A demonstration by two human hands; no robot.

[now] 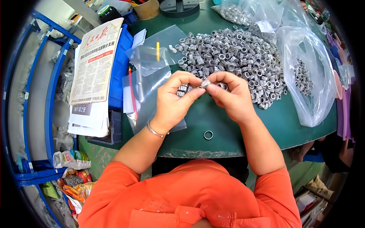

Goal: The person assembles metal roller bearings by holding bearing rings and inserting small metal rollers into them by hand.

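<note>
My left hand (174, 99) and my right hand (235, 95) meet above the table, both pinching one small silvery metal ring (205, 84) between thumbs and forefingers. Under my left fingers more metal rings (184, 89) show; whether that hand holds them or they lie on the table I cannot tell. Part of another ring shows behind my right thumb. Just beyond both hands spreads a large heap of ridged metal rings (232, 55). A single smooth ring (208, 135) lies apart on the green table, between my forearms and close to the front edge.
Clear plastic bags (310, 102) lie right of the heap, with more rings beside them. At left are flat plastic sheets (152, 83), a red pencil (132, 91), a yellow strip (157, 51), and a newspaper (93, 64) against a blue bin (119, 72). Blue shelving (49, 95) stands far left.
</note>
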